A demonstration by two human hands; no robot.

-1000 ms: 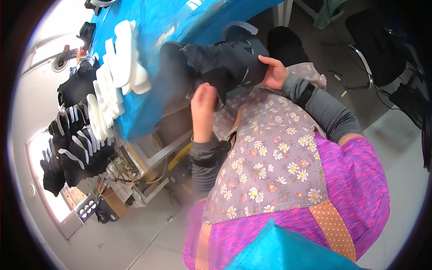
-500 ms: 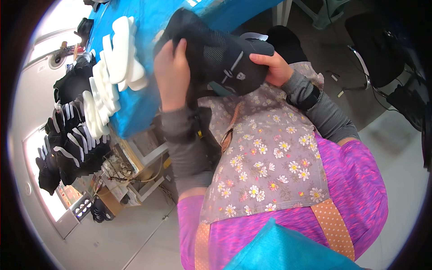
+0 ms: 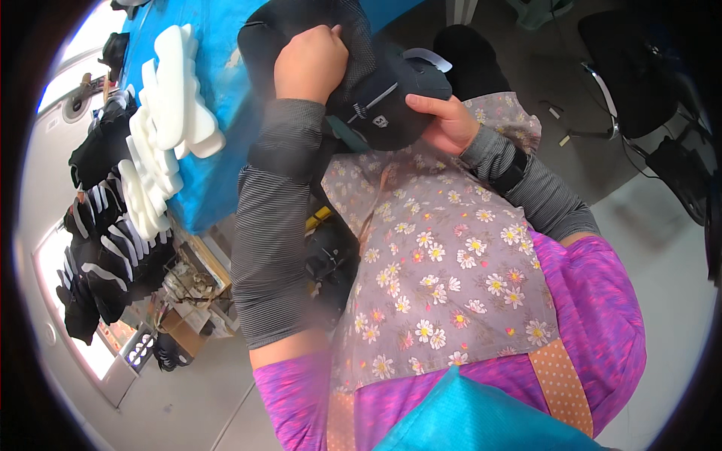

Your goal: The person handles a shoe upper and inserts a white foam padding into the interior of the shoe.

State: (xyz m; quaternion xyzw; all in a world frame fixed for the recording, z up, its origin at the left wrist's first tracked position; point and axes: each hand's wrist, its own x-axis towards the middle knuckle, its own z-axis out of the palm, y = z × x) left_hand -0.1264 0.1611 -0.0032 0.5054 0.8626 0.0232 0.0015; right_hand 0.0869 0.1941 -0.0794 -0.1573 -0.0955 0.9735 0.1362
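A black fabric piece (image 3: 387, 105), partly mesh-textured, with a small pale emblem and a pale strip on it, is held over my lap; its full shape is not clear. My left hand (image 3: 310, 64) is closed over its upper left part, knuckles up, fingertips partly hidden. At its right edge my right hand (image 3: 445, 124) grips it, thumb on top and fingers underneath. A white curved strip (image 3: 427, 58) sticks out of the far right side. Along the lower edge shows a dark green flap (image 3: 346, 134).
To the left, a stack of white, sole-shaped pads (image 3: 173, 90) lies on the blue-covered table (image 3: 229, 83). Several black pieces with white strips (image 3: 109, 248) are bunched beyond it. A black chair (image 3: 624, 75) stands at the right. A cardboard box (image 3: 180, 331) is at the lower left.
My left hand has moved right and up across the black piece, turning knuckles up, its forearm now straighter. My right hand keeps its grip and has shifted slightly left.
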